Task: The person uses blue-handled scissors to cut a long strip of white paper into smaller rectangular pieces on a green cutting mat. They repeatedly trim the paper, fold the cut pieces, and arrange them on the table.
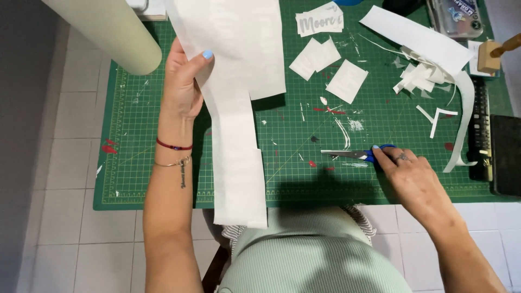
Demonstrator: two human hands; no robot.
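My left hand (183, 81) holds up a long white sheet (236, 103) by its left edge; the sheet hangs down over the front edge of the green cutting mat (146, 135). My right hand (407, 173) rests on the blue handles of a pair of scissors (353, 155) that lies flat on the mat, blades shut and pointing left. I cannot tell whether the fingers grip the handles or only touch them.
White cut rectangles (331, 68) and curled paper strips (434, 65) lie on the mat's far right. A pale roll (114, 32) juts in at the top left. A black tool (504, 154) and a wooden block (488, 54) sit along the right edge. White tiled table surface surrounds the mat.
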